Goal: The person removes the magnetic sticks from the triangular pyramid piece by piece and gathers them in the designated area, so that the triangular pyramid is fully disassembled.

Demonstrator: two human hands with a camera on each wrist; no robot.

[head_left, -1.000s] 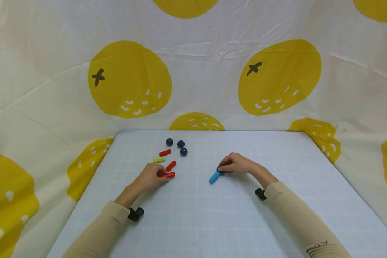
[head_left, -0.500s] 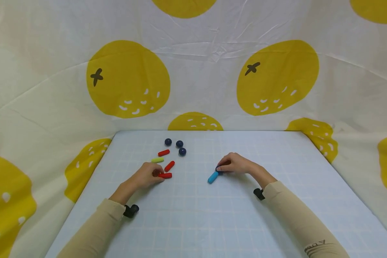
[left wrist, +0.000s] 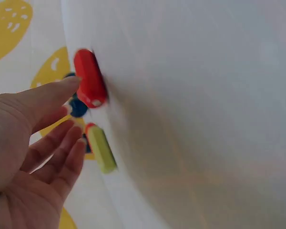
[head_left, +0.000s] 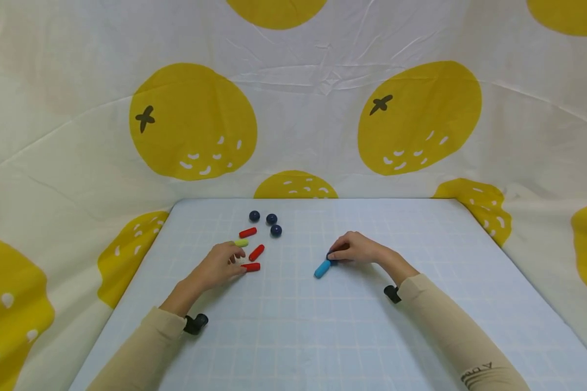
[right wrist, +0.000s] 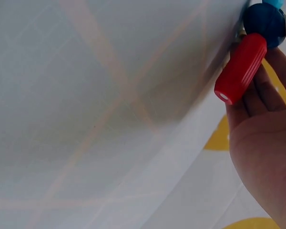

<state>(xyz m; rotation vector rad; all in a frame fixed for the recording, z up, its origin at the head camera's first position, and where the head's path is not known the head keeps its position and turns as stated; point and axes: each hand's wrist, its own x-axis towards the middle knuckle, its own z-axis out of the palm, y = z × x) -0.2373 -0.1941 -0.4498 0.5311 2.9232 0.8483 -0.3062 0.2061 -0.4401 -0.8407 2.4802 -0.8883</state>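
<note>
My left hand (head_left: pixel 219 266) is over the left part of the table, fingers spread apart from the thumb. In the left wrist view, the thumb tip touches or nearly touches a red rod (left wrist: pixel 90 78) on the table; the fingers hold nothing. A lime-green rod (left wrist: pixel 102 149) lies just beyond the fingertips. My right hand (head_left: pixel 359 247) pinches a dark blue ball (right wrist: pixel 265 25), which the fingers partly hide in the head view. Joined to or touching that ball are a light blue rod (head_left: pixel 322 269) and a red rod (right wrist: pixel 241 68), the latter hidden from the head view.
Two more red rods lie past the left hand, one nearer (head_left: pixel 256 252) and one farther (head_left: pixel 248 232). Three dark blue balls (head_left: pixel 276 231) sit behind them. The pale gridded table (head_left: pixel 293 326) ends at a fruit-patterned curtain (head_left: pixel 308 119).
My left hand drew back slightly left, moving the near red rod a little, and its fingers then spread away from the rod. The right hand stayed in place with the ball.
</note>
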